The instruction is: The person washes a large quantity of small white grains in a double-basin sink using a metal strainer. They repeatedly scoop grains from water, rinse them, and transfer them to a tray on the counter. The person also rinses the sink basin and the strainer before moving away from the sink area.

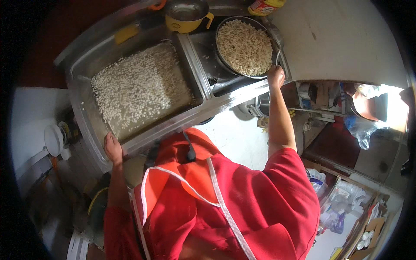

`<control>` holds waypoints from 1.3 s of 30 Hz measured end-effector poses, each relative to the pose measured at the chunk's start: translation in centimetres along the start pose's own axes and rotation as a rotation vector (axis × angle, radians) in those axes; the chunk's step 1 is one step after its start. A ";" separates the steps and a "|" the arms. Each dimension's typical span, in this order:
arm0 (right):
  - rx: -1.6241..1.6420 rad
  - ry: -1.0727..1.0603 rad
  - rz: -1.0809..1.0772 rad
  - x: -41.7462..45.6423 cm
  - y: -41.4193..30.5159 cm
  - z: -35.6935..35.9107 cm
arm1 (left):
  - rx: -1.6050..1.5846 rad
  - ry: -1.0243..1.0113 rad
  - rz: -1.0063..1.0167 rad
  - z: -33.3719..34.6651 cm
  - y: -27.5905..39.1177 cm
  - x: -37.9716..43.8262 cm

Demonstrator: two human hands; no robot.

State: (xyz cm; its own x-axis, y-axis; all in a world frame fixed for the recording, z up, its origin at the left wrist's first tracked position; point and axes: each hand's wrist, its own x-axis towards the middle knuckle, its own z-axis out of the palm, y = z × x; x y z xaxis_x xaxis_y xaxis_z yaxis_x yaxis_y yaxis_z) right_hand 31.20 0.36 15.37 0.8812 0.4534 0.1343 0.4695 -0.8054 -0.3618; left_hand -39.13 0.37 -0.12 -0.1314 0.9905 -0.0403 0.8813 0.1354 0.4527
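A two-basin metal sink (191,65) lies before me. Its left basin holds cloudy water with many pale kernels, which look like hominy corn (136,84). My left hand (113,148) is at the front left corner of that basin, its fingers on a thin handle or rod (110,126) that reaches towards the kernels. In the right basin stands a round metal pan (217,48) heaped with drained kernels (245,48). My right hand (276,77) is at the pan's lower right edge, closed round a thin metal handle (278,57).
A yellow handled bowl (187,23) sits behind the divider, with a yellow-labelled container (265,7) at the back right. A yellow sponge or cloth (126,33) lies on the left basin's back wall. A metal pot (260,105) stands below the sink; shelves with plastic bags (360,130) are at right.
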 end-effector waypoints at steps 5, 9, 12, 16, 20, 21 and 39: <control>0.093 0.087 -0.289 3.2 3.7 0.8 | -0.026 -0.043 -0.040 2.5 -2.4 1.6; 0.778 -0.389 0.146 -8.7 -6.4 -1.4 | 0.019 -0.063 -0.095 2.3 -3.6 2.9; 0.690 -0.717 -0.039 -16.6 -10.1 -1.5 | 0.048 -0.038 -0.048 1.2 -1.5 4.2; 0.688 -1.209 0.091 -23.5 -14.9 3.2 | 0.030 -0.010 -0.043 -0.3 -0.1 3.8; 0.454 -0.903 -0.426 -22.3 -14.3 17.9 | 0.064 0.027 -0.033 0.2 -0.1 3.3; 0.253 -0.623 -0.666 -20.3 -12.1 23.5 | 0.069 0.029 -0.022 0.8 0.3 3.7; 0.415 -1.612 -0.277 -30.0 -21.9 28.4 | 0.027 0.004 -0.066 0.5 -0.7 5.4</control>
State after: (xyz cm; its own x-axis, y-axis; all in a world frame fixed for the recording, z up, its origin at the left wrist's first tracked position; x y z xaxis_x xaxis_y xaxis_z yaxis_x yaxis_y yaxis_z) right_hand -7.06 15.22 -6.93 -0.2932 0.6659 -0.6860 0.3127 -0.6113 -0.7270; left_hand -40.23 5.60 -1.11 -0.1917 0.9793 -0.0658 0.8824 0.2013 0.4252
